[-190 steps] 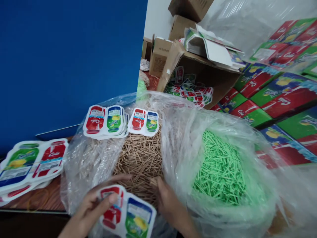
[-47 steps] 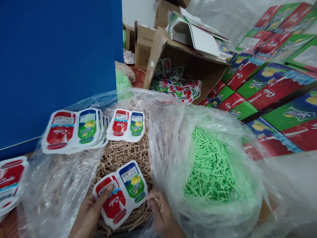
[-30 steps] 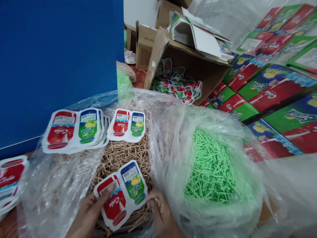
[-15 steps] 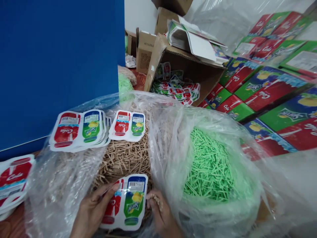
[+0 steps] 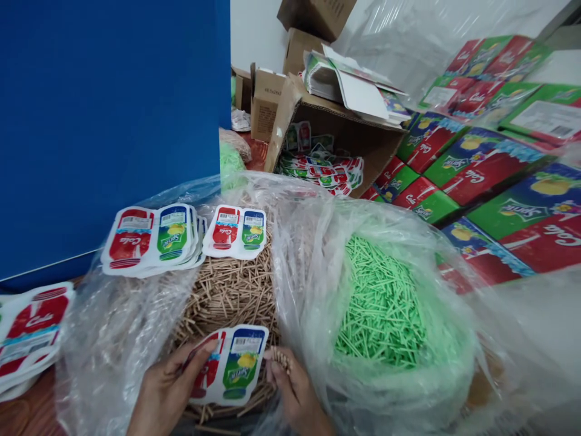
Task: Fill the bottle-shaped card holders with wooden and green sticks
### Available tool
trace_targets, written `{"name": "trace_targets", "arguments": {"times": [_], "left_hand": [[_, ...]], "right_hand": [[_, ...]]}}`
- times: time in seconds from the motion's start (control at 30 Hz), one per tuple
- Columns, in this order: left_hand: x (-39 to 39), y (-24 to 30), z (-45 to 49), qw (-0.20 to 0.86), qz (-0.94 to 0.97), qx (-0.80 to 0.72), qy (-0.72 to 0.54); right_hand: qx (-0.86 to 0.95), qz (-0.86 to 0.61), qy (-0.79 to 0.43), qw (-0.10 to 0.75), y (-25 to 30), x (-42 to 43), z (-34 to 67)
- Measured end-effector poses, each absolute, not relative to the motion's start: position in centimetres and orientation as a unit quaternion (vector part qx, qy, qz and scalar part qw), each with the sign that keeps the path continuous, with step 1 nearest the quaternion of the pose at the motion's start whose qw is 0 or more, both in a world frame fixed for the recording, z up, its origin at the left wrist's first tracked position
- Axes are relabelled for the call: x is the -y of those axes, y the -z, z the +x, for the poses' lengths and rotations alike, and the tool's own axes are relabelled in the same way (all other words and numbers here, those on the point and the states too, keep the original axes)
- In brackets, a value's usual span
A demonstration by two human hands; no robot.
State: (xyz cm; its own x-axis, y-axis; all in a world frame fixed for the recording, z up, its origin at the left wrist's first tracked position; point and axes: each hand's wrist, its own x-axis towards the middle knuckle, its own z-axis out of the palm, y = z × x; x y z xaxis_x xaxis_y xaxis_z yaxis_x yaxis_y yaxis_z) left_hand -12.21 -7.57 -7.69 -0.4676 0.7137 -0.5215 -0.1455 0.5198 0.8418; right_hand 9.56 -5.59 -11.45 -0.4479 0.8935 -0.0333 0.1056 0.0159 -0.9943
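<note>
My left hand (image 5: 170,387) grips a flat printed card (image 5: 233,366) with a red "Cola" half and a green lemon half, thumb on top. It is held low over a clear bag of brown sticks (image 5: 231,290). My right hand (image 5: 290,390) is closed on a small bunch of brown sticks (image 5: 282,358) right beside the card's edge. A stack of the same cards (image 5: 152,239) and a single card (image 5: 235,230) lie on the far side of the brown sticks. A second clear bag holds green sticks (image 5: 384,309) to the right.
A blue panel (image 5: 109,121) stands at the left. More cards (image 5: 31,330) lie at the far left edge. A tipped cardboard box (image 5: 345,130) with cards spilling out sits behind. Red and green printed cartons (image 5: 494,175) fill the right side.
The card in my left hand has swung round from slanting left to nearly upright and sits lower. My right hand stays closed on its brown sticks at the card's edge. The view shifted slightly.
</note>
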Motion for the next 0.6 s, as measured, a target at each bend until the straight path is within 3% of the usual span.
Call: {"name": "trace_targets", "arguments": {"times": [0.27, 0.6], "left_hand": [[9.0, 5.3, -12.1, 0.455, 0.135, -0.745, -0.468], [9.5, 6.3, -12.7, 0.466, 0.385, -0.685, -0.406]], "right_hand": [[0.443, -0.468, -0.685, 0.34, 9.2, 4.7, 8.0], [0.728, -0.462, -0.401, 0.309, 9.2, 2.6, 9.3]]}}
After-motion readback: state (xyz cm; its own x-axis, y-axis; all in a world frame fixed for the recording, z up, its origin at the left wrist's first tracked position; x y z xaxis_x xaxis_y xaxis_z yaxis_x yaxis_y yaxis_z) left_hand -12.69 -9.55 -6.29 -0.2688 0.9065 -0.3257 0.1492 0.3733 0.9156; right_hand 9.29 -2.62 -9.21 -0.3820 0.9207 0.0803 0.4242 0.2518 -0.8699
